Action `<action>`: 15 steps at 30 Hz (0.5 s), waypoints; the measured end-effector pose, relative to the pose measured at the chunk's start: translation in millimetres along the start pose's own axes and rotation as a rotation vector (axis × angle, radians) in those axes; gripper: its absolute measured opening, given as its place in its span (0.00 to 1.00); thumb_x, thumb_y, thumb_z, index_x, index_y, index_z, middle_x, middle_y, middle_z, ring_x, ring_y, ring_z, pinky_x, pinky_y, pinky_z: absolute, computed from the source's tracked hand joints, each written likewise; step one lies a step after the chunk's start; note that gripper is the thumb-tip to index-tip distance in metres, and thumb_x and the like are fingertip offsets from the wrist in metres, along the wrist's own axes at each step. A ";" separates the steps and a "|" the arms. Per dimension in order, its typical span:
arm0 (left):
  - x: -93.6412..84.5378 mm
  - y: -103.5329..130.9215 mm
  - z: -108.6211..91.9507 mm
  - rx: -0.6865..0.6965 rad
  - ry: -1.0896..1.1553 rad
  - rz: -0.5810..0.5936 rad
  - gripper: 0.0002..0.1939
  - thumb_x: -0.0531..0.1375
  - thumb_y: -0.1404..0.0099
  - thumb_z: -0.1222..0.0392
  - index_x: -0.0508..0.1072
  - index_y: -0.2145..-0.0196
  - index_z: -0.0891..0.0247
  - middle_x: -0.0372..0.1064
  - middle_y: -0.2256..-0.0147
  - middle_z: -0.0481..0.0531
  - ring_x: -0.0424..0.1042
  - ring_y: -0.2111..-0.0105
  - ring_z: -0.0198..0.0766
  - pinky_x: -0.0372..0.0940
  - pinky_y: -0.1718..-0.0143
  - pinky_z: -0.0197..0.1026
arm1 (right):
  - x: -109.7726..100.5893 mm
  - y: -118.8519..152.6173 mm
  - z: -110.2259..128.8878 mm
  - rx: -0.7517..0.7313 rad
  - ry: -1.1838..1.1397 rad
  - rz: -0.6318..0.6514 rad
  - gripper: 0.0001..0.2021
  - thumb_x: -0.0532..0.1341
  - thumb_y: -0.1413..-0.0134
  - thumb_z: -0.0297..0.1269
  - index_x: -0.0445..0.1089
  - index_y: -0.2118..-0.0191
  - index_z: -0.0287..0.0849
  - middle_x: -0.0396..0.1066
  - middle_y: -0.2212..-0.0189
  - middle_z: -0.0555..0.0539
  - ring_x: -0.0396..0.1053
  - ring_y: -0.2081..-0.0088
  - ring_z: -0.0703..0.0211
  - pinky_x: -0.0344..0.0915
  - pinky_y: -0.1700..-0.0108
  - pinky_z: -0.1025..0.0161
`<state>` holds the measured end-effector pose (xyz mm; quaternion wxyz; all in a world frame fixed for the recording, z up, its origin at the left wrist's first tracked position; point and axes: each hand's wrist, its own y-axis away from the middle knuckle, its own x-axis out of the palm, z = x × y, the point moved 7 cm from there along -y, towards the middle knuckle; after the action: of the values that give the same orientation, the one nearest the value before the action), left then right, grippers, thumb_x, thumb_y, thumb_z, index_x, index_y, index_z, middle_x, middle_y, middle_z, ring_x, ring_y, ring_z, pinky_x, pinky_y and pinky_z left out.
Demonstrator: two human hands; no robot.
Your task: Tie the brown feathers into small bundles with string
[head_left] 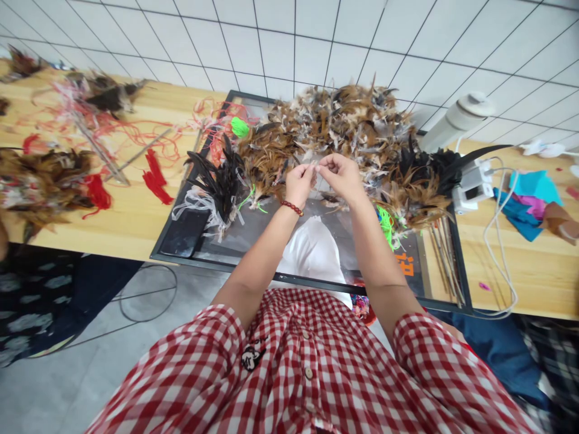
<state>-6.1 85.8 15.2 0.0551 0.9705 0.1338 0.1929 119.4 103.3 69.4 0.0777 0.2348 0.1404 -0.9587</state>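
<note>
Right in front of the checked shirt [312,355], the left hand [300,184] and right hand [341,175] meet at the fingertips, thumb and finger of each pressed together; whatever they pinch is too small for me to make out. A beaded bracelet [292,208] circles the left wrist. Just beyond the hands, the heap of brown feathers [339,123] sprawls across a black-rimmed tray [257,272], with black feathers [221,181] bunched to the left and green strands [385,224] beside the right forearm. White cloth [312,247] lies between the forearms. Farther out, I see a pale bottle [455,123] behind the tray's right side and a red tassel [155,178] on the wooden table [136,223].
</note>
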 end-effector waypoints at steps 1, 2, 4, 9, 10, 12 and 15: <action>0.8 0.1 -0.4 0.011 -0.004 0.017 0.16 0.71 0.38 0.56 0.72 0.77 0.64 0.60 0.83 0.41 0.58 0.81 0.26 0.55 0.76 0.33 | -0.4 0.0 0.4 -0.002 0.005 -0.008 0.08 0.62 0.45 0.40 0.74 0.66 0.41 0.74 0.71 0.49 0.68 0.67 0.61 0.65 0.61 0.63; 1.8 0.1 -0.7 0.022 -0.007 0.038 0.17 0.72 0.39 0.55 0.72 0.78 0.64 0.61 0.83 0.42 0.58 0.81 0.26 0.56 0.76 0.33 | -1.1 -0.1 0.5 -0.003 0.015 -0.021 0.07 0.62 0.44 0.39 0.74 0.67 0.41 0.74 0.70 0.49 0.68 0.67 0.61 0.66 0.61 0.63; 3.3 0.1 -1.0 0.040 -0.014 0.077 0.17 0.73 0.41 0.53 0.73 0.78 0.64 0.61 0.83 0.42 0.58 0.81 0.27 0.56 0.75 0.33 | -3.8 -0.4 -0.3 0.001 0.027 -0.058 0.07 0.63 0.45 0.38 0.75 0.68 0.41 0.75 0.70 0.49 0.70 0.66 0.60 0.67 0.59 0.62; 2.7 0.2 0.6 0.046 -0.012 0.102 0.14 0.74 0.42 0.53 0.77 0.76 0.63 0.63 0.82 0.43 0.61 0.79 0.28 0.59 0.73 0.34 | -11.1 -2.9 -7.1 0.019 -0.034 -0.140 0.04 0.67 0.49 0.36 0.78 0.69 0.41 0.79 0.67 0.47 0.73 0.62 0.57 0.70 0.54 0.58; 2.3 0.3 1.3 0.038 -0.006 0.100 0.13 0.74 0.42 0.54 0.78 0.75 0.63 0.63 0.81 0.43 0.62 0.78 0.29 0.60 0.72 0.34 | -11.8 -3.4 -8.7 0.017 -0.062 -0.144 0.03 0.68 0.49 0.35 0.79 0.69 0.42 0.79 0.67 0.48 0.74 0.62 0.57 0.71 0.53 0.57; 2.0 0.4 1.7 0.032 0.004 0.101 0.12 0.74 0.43 0.55 0.79 0.75 0.63 0.64 0.81 0.43 0.63 0.77 0.29 0.61 0.71 0.34 | -11.8 -4.4 -12.5 0.014 -0.135 -0.127 0.02 0.69 0.51 0.34 0.80 0.70 0.42 0.80 0.67 0.48 0.75 0.62 0.57 0.72 0.52 0.56; 3.7 0.7 -0.3 0.053 -0.004 0.124 0.12 0.75 0.44 0.56 0.78 0.75 0.64 0.65 0.80 0.43 0.62 0.77 0.28 0.60 0.71 0.33 | -9.8 -5.0 -17.5 0.016 -0.212 -0.061 0.04 0.71 0.51 0.36 0.81 0.68 0.43 0.81 0.67 0.49 0.77 0.61 0.56 0.73 0.51 0.55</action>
<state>-2.8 86.3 16.9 0.0173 0.9784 0.0782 0.1905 134.4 114.2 60.3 0.0612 0.1284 0.1306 -0.9812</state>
